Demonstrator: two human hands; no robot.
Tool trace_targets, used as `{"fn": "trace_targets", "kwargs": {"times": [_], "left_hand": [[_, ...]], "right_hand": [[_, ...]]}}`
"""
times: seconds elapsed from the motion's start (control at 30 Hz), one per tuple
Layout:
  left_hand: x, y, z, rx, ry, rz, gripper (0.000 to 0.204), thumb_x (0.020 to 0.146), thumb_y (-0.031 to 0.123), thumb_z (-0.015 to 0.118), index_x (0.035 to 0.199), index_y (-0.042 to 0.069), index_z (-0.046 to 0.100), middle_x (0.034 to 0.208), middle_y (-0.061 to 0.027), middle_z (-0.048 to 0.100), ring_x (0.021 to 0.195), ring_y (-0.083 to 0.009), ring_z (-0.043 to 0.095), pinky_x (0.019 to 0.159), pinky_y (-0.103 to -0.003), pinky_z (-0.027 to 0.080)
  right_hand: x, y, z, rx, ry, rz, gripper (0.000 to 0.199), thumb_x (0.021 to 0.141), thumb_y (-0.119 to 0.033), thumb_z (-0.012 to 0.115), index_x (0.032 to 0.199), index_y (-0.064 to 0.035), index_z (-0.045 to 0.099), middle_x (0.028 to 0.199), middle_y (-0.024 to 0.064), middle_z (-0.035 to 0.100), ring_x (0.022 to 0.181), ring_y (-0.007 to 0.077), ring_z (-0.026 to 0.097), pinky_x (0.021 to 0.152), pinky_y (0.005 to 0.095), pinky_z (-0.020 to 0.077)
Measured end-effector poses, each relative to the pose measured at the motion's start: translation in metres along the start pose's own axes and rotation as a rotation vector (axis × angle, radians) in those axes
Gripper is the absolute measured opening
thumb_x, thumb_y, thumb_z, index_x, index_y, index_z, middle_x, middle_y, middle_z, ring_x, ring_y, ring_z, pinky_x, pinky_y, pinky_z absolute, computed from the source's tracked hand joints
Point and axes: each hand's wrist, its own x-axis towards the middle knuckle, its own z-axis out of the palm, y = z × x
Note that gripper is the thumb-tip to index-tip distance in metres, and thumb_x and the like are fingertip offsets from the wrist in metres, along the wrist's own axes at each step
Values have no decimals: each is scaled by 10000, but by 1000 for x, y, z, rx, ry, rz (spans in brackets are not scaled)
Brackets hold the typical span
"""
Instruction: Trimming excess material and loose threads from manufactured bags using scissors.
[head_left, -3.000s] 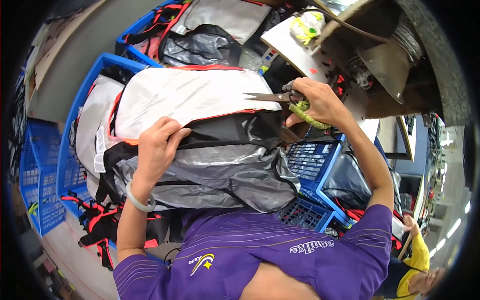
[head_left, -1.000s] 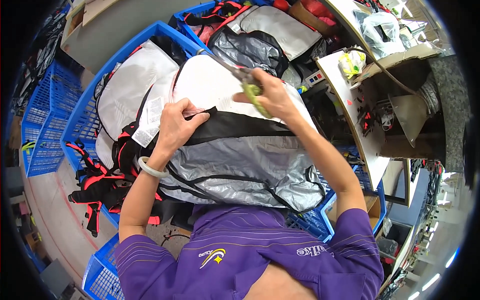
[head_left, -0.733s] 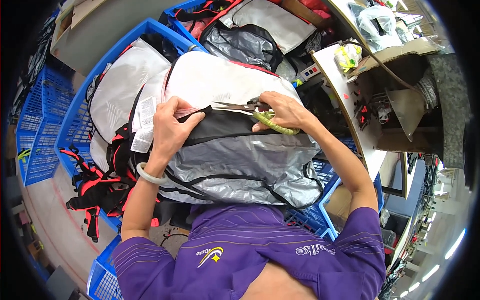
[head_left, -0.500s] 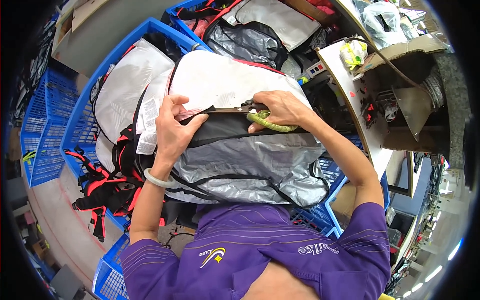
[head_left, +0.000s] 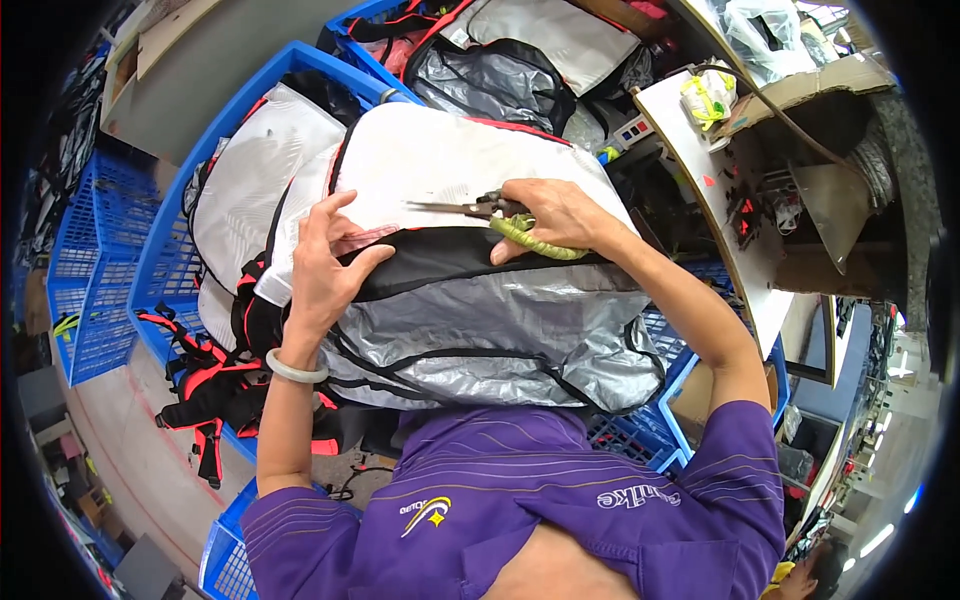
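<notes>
My right hand (head_left: 560, 215) is closed on scissors (head_left: 465, 210) whose handle is wrapped in yellow-green material. Their dark blades point left, above the white panel of a bag piece (head_left: 450, 150). My left hand (head_left: 325, 255), with a pale bangle at the wrist, rests by the left part of the piece's black edge. Its thumb and forefinger are spread apart, beside a small pinkish strip (head_left: 368, 238). Towards me, the same piece shows a silver lining (head_left: 480, 310) bordered by black binding. Part of it lies against my purple shirt.
Blue crates (head_left: 165, 250) stand at left and behind, holding more white and silver bag pieces (head_left: 265, 165). Black-and-red straps (head_left: 195, 385) hang over the left crate's side. A white-topped bench (head_left: 690, 150) at right carries scraps. Part of another person (head_left: 808, 575) shows at lower right.
The scissor blades have lifted off the black edge and tilted slightly upward. My left hand has shifted slightly left and down, its thumb moving away from the edge.
</notes>
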Motion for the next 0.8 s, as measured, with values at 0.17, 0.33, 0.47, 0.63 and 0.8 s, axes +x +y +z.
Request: {"fn": "trace_targets", "kwargs": {"times": [0.17,0.33,0.47,0.63,0.8], "left_hand": [[-5,5,10,-201,78,-33,687,696,3,777,1278,23,414,770,-55,573,721,-122,600,683,-245,507],[-5,5,8,-255,88,-63,697,699,6,775,1288,14,404,771,-52,573,726,-110,592,689,-240,501],[-4,7,5,-229,78,-59,726,699,16,779,1311,8,390,759,-42,561,713,-101,578,689,-233,494],[2,4,-4,-195,-145,-138,835,599,107,846,1317,24,428,804,-49,531,720,-143,536,691,-275,471],[26,20,-32,240,-732,151,1085,431,456,875,1332,41,433,990,-134,520,964,-307,482,879,-391,398]], "right_hand": [[18,-12,0,-48,-137,-56,670,650,-627,710,846,-7,549,846,142,588,871,341,582,729,431,449],[27,-17,7,-86,-108,-86,654,656,-625,711,782,-2,561,746,141,586,759,340,599,657,427,458],[20,-17,11,9,-59,-24,619,665,-590,734,742,1,566,651,151,560,627,309,596,564,391,442],[-15,14,-9,150,314,134,550,674,-522,765,759,-10,584,663,155,581,611,305,592,580,393,449],[-140,92,-16,-125,569,728,552,716,-530,731,809,-34,509,726,187,594,702,354,616,615,401,455]]}}
